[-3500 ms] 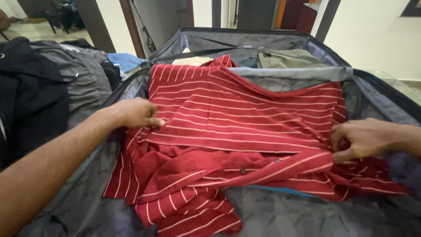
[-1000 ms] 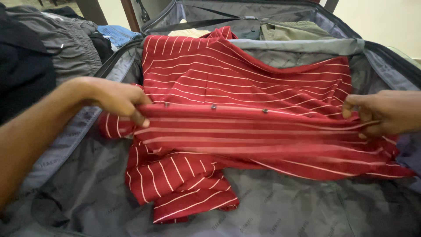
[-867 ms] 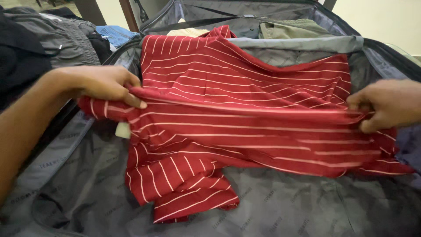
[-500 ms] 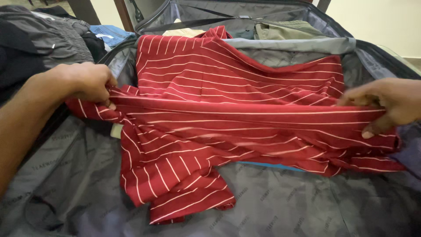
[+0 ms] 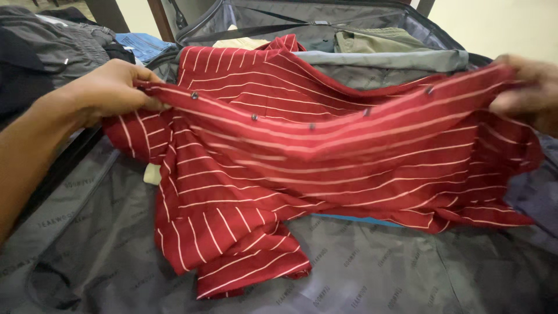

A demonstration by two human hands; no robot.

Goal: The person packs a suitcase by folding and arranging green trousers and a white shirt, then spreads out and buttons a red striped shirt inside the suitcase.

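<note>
A red shirt with thin white stripes (image 5: 325,168) lies spread inside an open grey-lined suitcase (image 5: 372,273). My left hand (image 5: 110,87) grips the shirt's buttoned edge at the left. At the far right, blurred, my right hand (image 5: 526,90) grips the same edge. The edge is lifted above the rest of the shirt and stretched taut between both hands, small dark buttons showing along it. One sleeve hangs down toward the suitcase's front.
Folded olive and beige clothes (image 5: 378,39) sit in the suitcase's far half behind a grey divider (image 5: 383,58). Dark and grey garments (image 5: 40,52) and a blue one (image 5: 142,43) are piled at the left. A blue item (image 5: 354,219) peeks from under the shirt.
Both hands have raised the shirt's buttoned edge up and away from me, pulling it taut; the right hand rose higher. The lower body of the shirt has unfolded beneath it.
</note>
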